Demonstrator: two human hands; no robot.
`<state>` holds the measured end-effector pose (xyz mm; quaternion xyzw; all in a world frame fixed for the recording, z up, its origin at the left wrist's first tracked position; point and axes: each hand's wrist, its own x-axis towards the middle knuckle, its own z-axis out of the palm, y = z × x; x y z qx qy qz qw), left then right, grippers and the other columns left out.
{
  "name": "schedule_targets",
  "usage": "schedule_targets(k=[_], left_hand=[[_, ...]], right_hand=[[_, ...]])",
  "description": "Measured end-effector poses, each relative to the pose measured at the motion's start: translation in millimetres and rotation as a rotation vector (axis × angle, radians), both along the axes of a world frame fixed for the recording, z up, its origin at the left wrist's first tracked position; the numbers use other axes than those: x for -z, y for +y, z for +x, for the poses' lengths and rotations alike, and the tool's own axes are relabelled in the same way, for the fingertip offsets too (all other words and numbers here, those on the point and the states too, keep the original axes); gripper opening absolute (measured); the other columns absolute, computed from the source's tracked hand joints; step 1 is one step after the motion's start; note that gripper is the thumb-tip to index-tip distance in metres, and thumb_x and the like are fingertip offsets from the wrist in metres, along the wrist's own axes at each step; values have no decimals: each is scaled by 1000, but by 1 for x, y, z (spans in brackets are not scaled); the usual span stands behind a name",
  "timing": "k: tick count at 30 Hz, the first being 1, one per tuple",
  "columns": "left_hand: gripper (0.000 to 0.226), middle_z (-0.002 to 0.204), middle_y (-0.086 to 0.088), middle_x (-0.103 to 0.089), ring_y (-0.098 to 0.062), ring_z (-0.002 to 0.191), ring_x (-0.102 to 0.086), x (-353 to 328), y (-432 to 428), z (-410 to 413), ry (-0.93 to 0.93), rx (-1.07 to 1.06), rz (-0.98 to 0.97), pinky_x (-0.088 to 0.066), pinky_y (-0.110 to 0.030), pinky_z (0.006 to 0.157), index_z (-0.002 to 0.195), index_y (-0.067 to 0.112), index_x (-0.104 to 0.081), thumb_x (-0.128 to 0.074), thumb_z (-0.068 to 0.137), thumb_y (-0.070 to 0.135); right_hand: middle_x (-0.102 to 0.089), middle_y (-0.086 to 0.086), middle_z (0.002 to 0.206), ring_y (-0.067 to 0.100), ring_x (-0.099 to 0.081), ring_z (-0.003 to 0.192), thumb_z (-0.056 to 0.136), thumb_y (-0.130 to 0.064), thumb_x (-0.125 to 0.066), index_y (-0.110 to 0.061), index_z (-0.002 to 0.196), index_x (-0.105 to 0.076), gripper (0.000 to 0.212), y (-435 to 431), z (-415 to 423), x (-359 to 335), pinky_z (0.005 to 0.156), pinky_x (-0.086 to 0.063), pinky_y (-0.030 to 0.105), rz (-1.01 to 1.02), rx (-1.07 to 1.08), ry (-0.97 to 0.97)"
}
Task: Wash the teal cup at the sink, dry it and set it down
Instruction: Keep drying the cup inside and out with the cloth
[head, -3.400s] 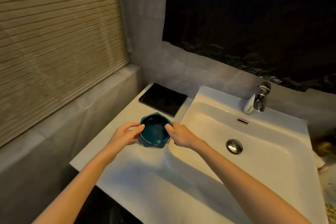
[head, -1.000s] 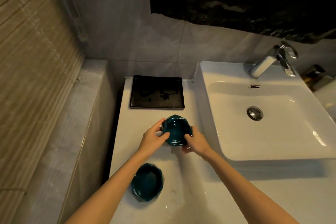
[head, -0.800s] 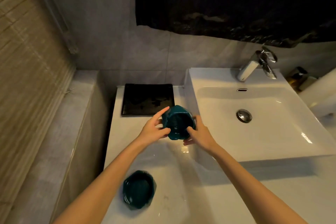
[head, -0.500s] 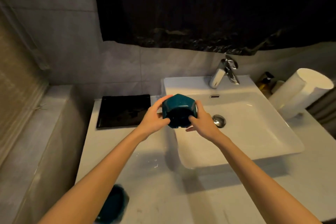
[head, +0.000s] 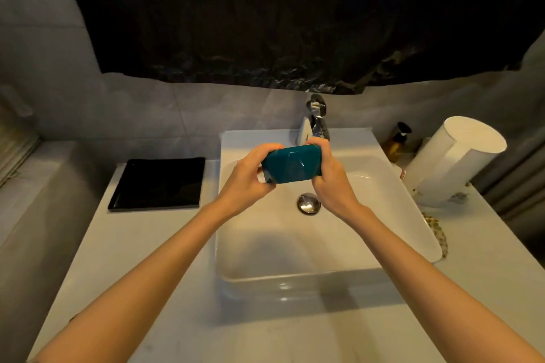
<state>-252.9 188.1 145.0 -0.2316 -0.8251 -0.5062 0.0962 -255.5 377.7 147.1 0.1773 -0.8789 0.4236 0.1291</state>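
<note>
Left hand point(head: 244, 183) and right hand point(head: 330, 178) clasp the teal cup point(head: 290, 165) sideways. Position: sink point(head: 236, 138) rear edge, by the faucet point(head: 317, 115), likely for rinsing.

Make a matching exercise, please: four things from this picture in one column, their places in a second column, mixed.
1 cup
2 tray
3 white roll
4 drain plug

A on the counter, left of the sink
B held between left hand and right hand, above the sink
C in the sink bottom
D on the counter, right of the sink

Pairs: 1-B, 2-A, 3-D, 4-C
</note>
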Motion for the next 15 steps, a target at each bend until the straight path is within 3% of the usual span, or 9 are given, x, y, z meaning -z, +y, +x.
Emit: schedule_targets(k=[3,8,12,15], left_hand=[[56,123,1,-56,-12,112,-53,-1,12,3,44,-23,-32,-51,-29,94,126,18,-48,-72,77,4],[57,121,4,-56,-13,112,-53,-12,27,2,-45,-35,-37,-51,-30,94,126,18,-49,-71,76,1],[61,113,16,-56,-9,108,-56,-23,32,2,-176,-8,-1,-52,-20,87,127,24,-49,-73,75,4],[58,113,10,-57,-12,111,-55,-19,43,4,-273,-50,53,-55,-22,81,128,22,-49,-70,77,4]], right_hand=[[-56,6,105,20,-57,87,92,3,-50,-31,123,-30,51,13,-2,2,72,-54,43,-4,-28,52],[-58,5,106,16,-58,91,94,-1,-47,-29,125,-33,44,27,-3,-2,75,-56,35,-54,-37,24],[-63,5,105,18,-68,80,96,-7,-42,-28,120,-40,32,37,-5,-11,66,-59,37,-167,-55,-180],[-60,3,107,17,-68,78,98,-11,-39,-25,116,-45,24,43,-2,-12,54,-58,29,-196,-24,-331]])
